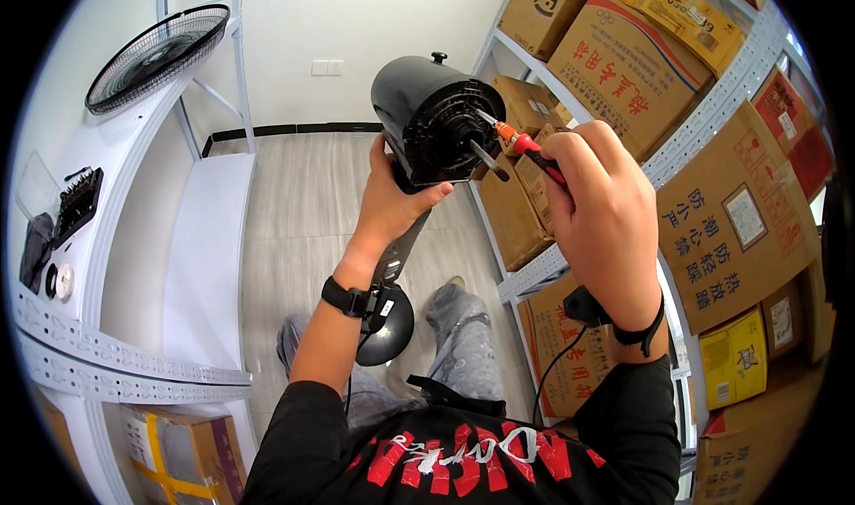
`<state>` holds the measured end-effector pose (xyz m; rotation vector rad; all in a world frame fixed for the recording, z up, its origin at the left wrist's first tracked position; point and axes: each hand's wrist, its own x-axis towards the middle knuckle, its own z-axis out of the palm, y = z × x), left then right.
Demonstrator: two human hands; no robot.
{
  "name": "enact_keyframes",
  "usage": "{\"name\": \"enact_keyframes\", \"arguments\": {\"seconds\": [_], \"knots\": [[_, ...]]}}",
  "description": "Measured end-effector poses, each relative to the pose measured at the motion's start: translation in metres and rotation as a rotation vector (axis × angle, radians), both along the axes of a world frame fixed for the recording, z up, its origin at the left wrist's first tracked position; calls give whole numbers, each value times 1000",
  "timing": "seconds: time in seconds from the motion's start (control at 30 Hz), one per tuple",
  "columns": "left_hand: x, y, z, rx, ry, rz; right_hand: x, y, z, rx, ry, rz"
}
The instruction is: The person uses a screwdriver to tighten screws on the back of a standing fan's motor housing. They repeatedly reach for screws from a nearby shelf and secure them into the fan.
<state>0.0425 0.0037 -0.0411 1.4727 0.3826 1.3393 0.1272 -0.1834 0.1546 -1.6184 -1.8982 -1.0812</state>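
Observation:
A black fan motor housing (419, 95) is tilted in front of me, its round face and metal shaft (490, 160) turned to the right. Wrapped round the neck beneath the housing is my left hand (396, 193), the thumb pressing near its lower edge. My right hand (606, 193) grips a screwdriver (527, 145) with a red and black handle and an orange collar. The screwdriver's tip meets the upper right part of the motor face; the exact spot is too small to make out. Below the neck, a dark stand runs down to a round black base (387, 327) between my legs.
On the left white shelf (147, 140) lie a black fan grille with blades (160, 60), a black tool bit case (78, 207) and small round parts (61, 281). Cardboard boxes (623, 60) crowd the right metal shelving. A taped box (183, 456) sits at lower left.

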Motion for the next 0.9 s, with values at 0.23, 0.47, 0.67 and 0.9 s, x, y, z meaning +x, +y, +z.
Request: {"name": "enact_keyframes", "arguments": {"seconds": [0.23, 0.47, 0.67, 0.9], "knots": [[5, 0, 4, 59, -62, -51, -4, -7, -7, 0, -86, -109], [-2, -5, 13, -3, -30, -104, -6, -2, -4, -139, 30, -119], [0, 0, 5, 56, 36, -87, -1, -2, -2, -31, -53, -5], [-4, 3, 2, 46, 68, -114, -2, 1, -8, 97, -230, 65]]}}
